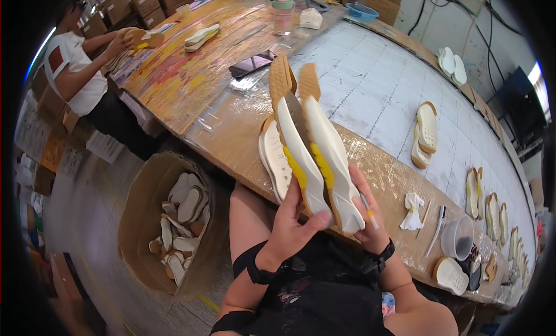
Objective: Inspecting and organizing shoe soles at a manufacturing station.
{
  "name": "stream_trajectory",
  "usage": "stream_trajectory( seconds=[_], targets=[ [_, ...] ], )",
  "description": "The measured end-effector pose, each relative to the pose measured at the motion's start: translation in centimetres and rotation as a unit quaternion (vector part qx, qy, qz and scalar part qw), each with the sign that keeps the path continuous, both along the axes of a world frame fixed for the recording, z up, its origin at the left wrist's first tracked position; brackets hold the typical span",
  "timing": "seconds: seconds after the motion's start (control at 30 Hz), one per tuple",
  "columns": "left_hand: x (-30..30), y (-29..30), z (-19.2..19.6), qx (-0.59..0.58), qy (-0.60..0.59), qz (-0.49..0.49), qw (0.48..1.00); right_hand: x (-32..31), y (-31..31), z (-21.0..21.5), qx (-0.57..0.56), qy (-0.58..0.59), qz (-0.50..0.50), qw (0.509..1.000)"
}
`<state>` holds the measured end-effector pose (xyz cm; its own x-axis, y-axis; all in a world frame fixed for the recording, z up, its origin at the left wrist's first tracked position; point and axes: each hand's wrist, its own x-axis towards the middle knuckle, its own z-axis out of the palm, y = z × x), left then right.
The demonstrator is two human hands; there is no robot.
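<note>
My left hand (pixel 298 223) is closed around the heel-like end of a white shoe sole (pixel 296 150) with a tan tread and a yellow patch on its side. My right hand (pixel 372 217) grips a matching shoe sole (pixel 331 145). Both are held up side by side, their tan ends pointing away from me. A thin, pale stick-like tool (pixel 369 212) with an orange-yellow part also sits in my right hand's fingers; its exact kind is unclear. Just left of the held pair, another white sole (pixel 272 153) with a tan edge rests on the table.
A large carton (pixel 130 220) of soles stands at my left. On the table are a phone (pixel 252 64), crumpled tissue (pixel 412 211), a clear plastic cup (pixel 457 236) and a pink bottle (pixel 283 17). Several soles line the right side. At the far left another person (pixel 78 69) handles a sole.
</note>
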<state>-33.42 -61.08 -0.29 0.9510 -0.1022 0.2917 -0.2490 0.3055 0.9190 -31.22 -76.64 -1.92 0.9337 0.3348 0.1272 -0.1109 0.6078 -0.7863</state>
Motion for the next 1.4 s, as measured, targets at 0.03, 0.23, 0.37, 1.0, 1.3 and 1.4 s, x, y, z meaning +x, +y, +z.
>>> stream_trajectory(
  seconds=[0.03, 0.23, 0.37, 1.0, 1.3, 1.4],
  targets=[
    [-0.5, 0.0, -0.3, 0.022, -0.002, -0.002, 1.0, -0.4, 0.1, -0.2, -0.003, -0.002, 0.007, 1.0],
    [-1.8, 0.1, -1.3, 0.056, -0.006, 0.006, 0.998, -1.3, 0.5, -0.3, 0.031, 0.027, -0.008, 0.999],
    [-2.3, 0.0, -1.1, 0.054, -0.004, 0.003, 0.999, -1.3, 0.4, -0.3, 0.016, 0.03, -0.006, 0.999],
    [-1.6, 2.6, 5.4, 0.113, -0.129, 0.301, 0.938, -1.7, -0.1, -1.1, -0.024, 0.059, 0.009, 0.998],
    [-1.8, -2.3, 2.5, -0.037, -0.126, 0.278, 0.951, -2.5, 2.7, 2.3, -0.149, -0.186, -0.184, 0.954],
    [-1.3, -0.8, 3.3, -0.276, 0.042, 0.194, 0.941, -2.2, 3.3, 2.4, -0.12, -0.385, -0.181, 0.897]
  ],
)
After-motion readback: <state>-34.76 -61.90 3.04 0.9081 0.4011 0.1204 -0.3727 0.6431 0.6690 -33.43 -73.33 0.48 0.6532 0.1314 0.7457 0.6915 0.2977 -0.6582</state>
